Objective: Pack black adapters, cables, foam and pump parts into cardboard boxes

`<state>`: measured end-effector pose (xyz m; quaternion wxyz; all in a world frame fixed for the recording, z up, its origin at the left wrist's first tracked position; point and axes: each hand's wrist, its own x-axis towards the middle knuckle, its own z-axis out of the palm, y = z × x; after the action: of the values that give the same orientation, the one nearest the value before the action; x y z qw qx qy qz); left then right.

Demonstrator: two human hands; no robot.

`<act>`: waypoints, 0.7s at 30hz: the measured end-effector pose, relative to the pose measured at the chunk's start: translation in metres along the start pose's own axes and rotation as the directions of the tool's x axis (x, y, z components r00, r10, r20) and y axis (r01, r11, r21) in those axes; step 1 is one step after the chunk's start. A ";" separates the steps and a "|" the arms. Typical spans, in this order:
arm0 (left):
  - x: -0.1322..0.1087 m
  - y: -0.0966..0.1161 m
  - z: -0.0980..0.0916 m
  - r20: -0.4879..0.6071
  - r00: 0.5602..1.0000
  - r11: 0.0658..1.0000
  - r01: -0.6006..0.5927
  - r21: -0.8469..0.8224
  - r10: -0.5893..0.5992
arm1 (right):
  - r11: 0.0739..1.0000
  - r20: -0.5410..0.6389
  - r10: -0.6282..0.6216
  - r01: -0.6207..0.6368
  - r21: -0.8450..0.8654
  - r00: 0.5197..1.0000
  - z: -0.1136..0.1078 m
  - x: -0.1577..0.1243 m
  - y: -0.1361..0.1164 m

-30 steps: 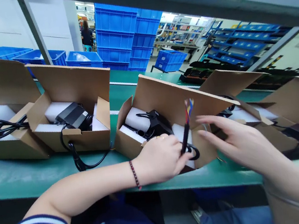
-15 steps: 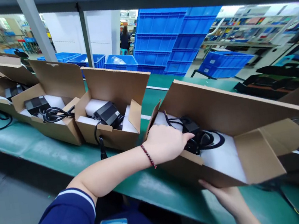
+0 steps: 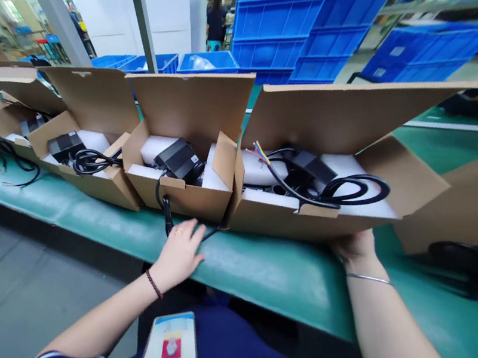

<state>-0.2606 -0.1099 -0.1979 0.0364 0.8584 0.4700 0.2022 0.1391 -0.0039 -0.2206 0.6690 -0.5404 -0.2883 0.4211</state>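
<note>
Bracing an open carton [image 3: 272,219] from below, apparently to steady it, your right hand [image 3: 356,243] hides its fingers beneath the edge, so you can't tell their grip. Your left hand [image 3: 180,252] is relaxed and spread, near a dangling cable [image 3: 167,211]. Inside the carton, white foam [image 3: 341,166] probably cushions the black adapter [image 3: 316,167] and coiled cord [image 3: 363,201]. Beyond stand stacked blue crates [image 3: 273,22].

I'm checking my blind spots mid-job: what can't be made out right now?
In the head view:
Right hand: most fingers hidden by the box; grip unclear.
Left hand: underside turned away; contact with the bench unclear.
Rightmost box: cut off by the right edge.
Label on the adapter behind the left hand: too small to read.
Shelves: smeared by blur.
</note>
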 end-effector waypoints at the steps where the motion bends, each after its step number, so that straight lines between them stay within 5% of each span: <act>1: -0.005 -0.010 0.003 0.040 0.998 0.999 0.042 0.014 -0.043 | 1.000 -0.025 0.020 -0.020 0.005 0.999 -0.001 0.000 0.003; 6: -0.010 -0.025 -0.014 0.201 0.979 0.996 -0.010 -0.084 0.026 | 0.996 -0.017 0.079 -0.078 0.033 0.997 -0.001 -0.005 0.004; 9: -0.011 -0.025 -0.065 0.133 0.990 0.979 -0.017 -0.204 0.045 | 0.996 0.044 0.074 -0.076 0.045 0.996 0.001 -0.008 -0.002; 13: -0.005 -0.029 -0.153 -0.156 0.977 0.940 0.085 -0.330 -0.143 | 0.998 0.070 0.028 -0.032 0.059 0.997 0.005 -0.009 -0.007; 18: 0.047 -0.044 -0.226 -0.569 0.763 0.930 0.111 -0.352 -0.306 | 0.997 0.060 0.014 -0.018 0.069 0.998 0.006 -0.008 -0.007; 21: 0.097 -0.066 -0.255 -0.754 0.628 0.980 0.092 -0.174 -0.193 | 0.998 0.053 0.011 -0.014 0.061 0.999 0.004 -0.008 -0.006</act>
<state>-0.3637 -0.0257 0.0494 -0.0995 0.6477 0.4943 0.5711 0.1331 -0.0090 -0.2132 0.6748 -0.5102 -0.2894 0.4480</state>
